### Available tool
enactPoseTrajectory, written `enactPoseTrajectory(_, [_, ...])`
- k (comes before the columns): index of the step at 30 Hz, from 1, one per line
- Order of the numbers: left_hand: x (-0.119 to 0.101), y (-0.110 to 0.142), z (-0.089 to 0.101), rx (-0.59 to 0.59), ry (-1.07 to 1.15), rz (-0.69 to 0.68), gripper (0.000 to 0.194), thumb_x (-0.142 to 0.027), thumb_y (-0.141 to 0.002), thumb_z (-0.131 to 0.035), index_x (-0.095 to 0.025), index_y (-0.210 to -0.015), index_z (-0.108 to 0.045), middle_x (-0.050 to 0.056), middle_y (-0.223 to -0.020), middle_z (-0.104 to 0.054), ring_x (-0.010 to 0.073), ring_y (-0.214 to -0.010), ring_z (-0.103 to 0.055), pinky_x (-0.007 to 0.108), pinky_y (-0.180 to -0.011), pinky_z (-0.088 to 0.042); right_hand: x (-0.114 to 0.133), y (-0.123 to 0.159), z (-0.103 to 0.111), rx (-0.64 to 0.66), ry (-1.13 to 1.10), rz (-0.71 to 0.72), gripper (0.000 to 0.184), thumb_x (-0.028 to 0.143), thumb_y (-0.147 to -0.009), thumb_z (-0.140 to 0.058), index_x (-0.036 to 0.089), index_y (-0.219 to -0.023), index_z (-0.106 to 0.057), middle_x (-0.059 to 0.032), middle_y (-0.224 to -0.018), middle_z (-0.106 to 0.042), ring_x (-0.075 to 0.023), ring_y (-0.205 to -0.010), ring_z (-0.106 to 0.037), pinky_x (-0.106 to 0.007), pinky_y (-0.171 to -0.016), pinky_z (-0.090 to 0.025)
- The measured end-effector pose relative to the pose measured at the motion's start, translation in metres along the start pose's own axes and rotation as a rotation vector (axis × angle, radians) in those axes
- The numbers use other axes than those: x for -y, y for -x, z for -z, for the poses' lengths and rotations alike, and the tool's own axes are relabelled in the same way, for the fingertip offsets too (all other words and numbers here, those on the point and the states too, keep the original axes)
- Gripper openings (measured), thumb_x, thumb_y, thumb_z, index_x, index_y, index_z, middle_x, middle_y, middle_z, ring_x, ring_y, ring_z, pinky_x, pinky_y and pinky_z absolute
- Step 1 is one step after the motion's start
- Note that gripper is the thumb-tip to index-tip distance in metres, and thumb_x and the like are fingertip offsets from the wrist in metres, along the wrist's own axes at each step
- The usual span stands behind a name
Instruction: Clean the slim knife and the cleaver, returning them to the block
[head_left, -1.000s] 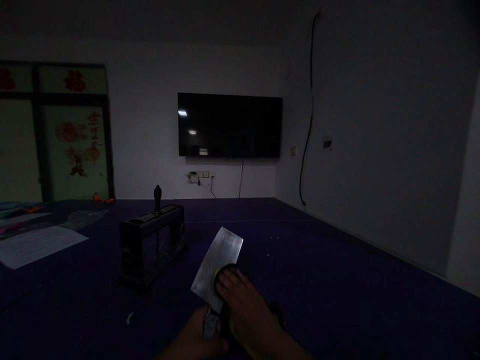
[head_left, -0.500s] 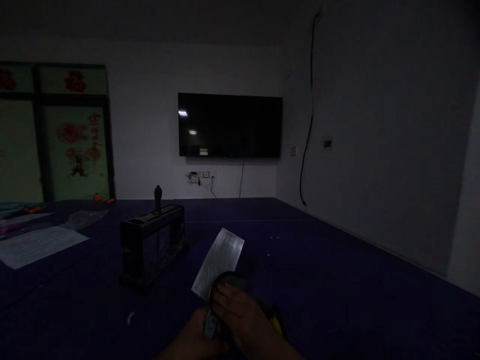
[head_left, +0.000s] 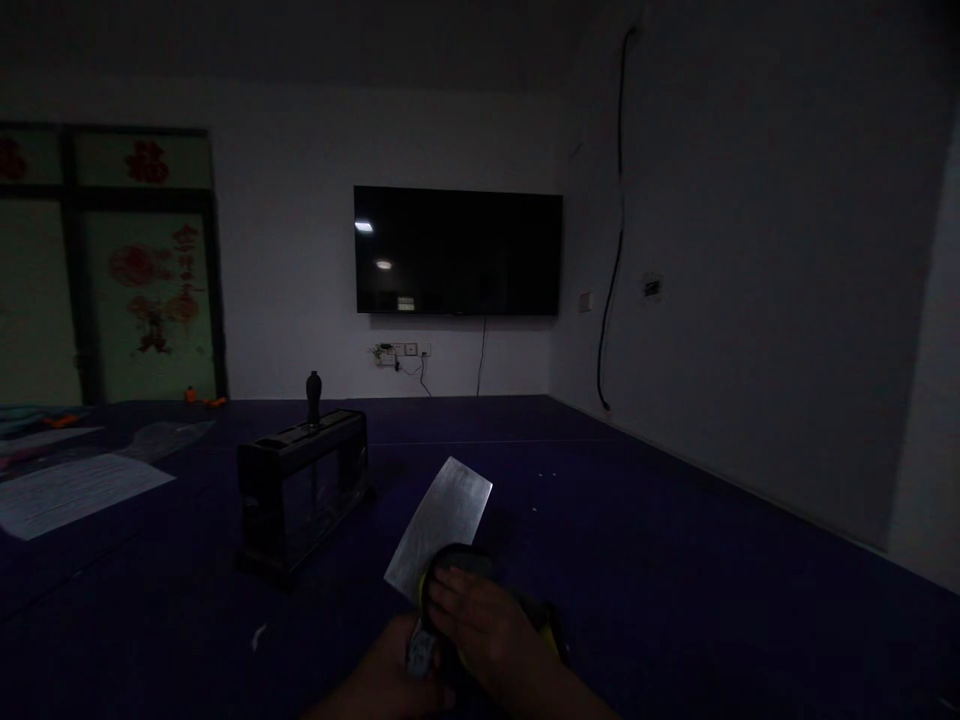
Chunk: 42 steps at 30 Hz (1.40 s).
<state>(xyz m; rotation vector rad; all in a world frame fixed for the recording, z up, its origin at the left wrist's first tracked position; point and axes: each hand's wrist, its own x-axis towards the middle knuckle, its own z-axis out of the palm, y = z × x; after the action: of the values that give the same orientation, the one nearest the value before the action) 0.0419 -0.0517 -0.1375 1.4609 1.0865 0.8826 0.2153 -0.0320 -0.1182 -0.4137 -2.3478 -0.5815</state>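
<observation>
A broad, flat metal blade, like a cleaver's (head_left: pixel 442 525), rises above my hands and tilts to the right. My left hand (head_left: pixel 394 665) is closed low down, around a greyish handle-like part (head_left: pixel 420 650) below the blade. Against the blade's lower end sits a dark, rounded thing with yellow edging (head_left: pixel 474 563), whose kind is hard to make out in the dim light. My right hand (head_left: pixel 484 625) is wrapped over it, fingers close together. Its lower part is hidden behind both hands.
A black frame-like stand with a knob-shaped handle (head_left: pixel 302 450) stands to the left on the dark blue surface (head_left: pixel 675 600). Written paper sheets (head_left: pixel 82 490) and clear plastic (head_left: pixel 169 438) lie farther left. A white scrap (head_left: pixel 258 637) lies nearby. A television (head_left: pixel 459 250) hangs on the far wall.
The blade has shifted very slightly to the right. Both hands keep the same hold, and the view has moved a little.
</observation>
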Motion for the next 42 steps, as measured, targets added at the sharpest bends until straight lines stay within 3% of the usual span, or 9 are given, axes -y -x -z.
enactPoseTrajectory(7, [-0.014,0.008,-0.003,0.023,-0.037,0.026,0.031,-0.003,-0.045,-0.066,-0.017,-0.065,-0.047,-0.006,-0.06,-0.044,0.0068,-0.057,-0.038,0.019,-0.052,-0.028,-0.01,0.001,0.0,-0.144,0.081,0.024,0.03,0.01,-0.09,-0.039,0.01,-0.11,-0.061,-0.0112,-0.117,-0.063,-0.0171,-0.121,-0.048,-0.032,-0.098,-0.046])
enactPoseTrajectory(14, [-0.016,0.012,-0.003,-0.022,-0.119,0.175,0.034,-0.003,-0.05,-0.067,-0.018,-0.073,-0.047,-0.007,-0.06,-0.046,0.0076,-0.056,-0.042,0.019,-0.054,-0.034,-0.029,0.01,-0.005,-0.233,0.198,-0.024,0.034,0.01,-0.091,-0.034,0.009,-0.113,-0.059,-0.0139,-0.115,-0.064,-0.0195,-0.124,-0.045,-0.035,-0.097,-0.047])
enactPoseTrajectory(21, [-0.01,0.015,0.001,0.046,-0.126,0.047,0.031,-0.006,-0.052,-0.067,-0.019,-0.072,-0.047,-0.008,-0.057,-0.046,0.0074,-0.053,-0.041,0.019,-0.05,-0.031,-0.042,0.021,-0.01,-0.295,0.262,-0.126,0.039,0.006,-0.089,-0.031,0.01,-0.119,-0.056,-0.0145,-0.117,-0.062,-0.0205,-0.123,-0.045,-0.036,-0.095,-0.048])
enactPoseTrajectory(25, [-0.009,0.013,0.001,0.032,-0.156,0.072,0.033,-0.004,-0.051,-0.065,-0.019,-0.075,-0.049,-0.008,-0.058,-0.047,0.0076,-0.052,-0.042,0.019,-0.049,-0.03,-0.048,0.024,-0.008,-0.325,0.279,-0.19,0.045,0.001,-0.085,-0.032,0.01,-0.125,-0.051,-0.0154,-0.118,-0.061,-0.0215,-0.123,-0.045,-0.038,-0.093,-0.049])
enactPoseTrajectory(36, [-0.011,0.013,0.005,0.109,-0.208,0.02,0.029,-0.01,-0.052,-0.07,-0.019,-0.071,-0.05,-0.006,-0.059,-0.048,0.0083,-0.052,-0.041,0.02,-0.049,-0.028,-0.068,0.04,-0.013,-0.301,0.386,-0.386,0.054,-0.001,-0.077,-0.029,0.013,-0.123,-0.054,-0.0111,-0.118,-0.062,-0.0185,-0.114,-0.055,-0.035,-0.091,-0.051])
enactPoseTrajectory(42, [-0.013,0.012,0.003,0.083,-0.266,0.016,0.024,-0.01,-0.055,-0.067,-0.019,-0.067,-0.049,-0.006,-0.057,-0.046,0.008,-0.052,-0.041,0.02,-0.047,-0.027,-0.069,0.044,-0.015,-0.258,0.379,-0.415,0.062,-0.003,-0.073,-0.03,0.012,-0.129,-0.05,-0.0109,-0.122,-0.06,-0.0191,-0.116,-0.053,-0.036,-0.093,-0.05])
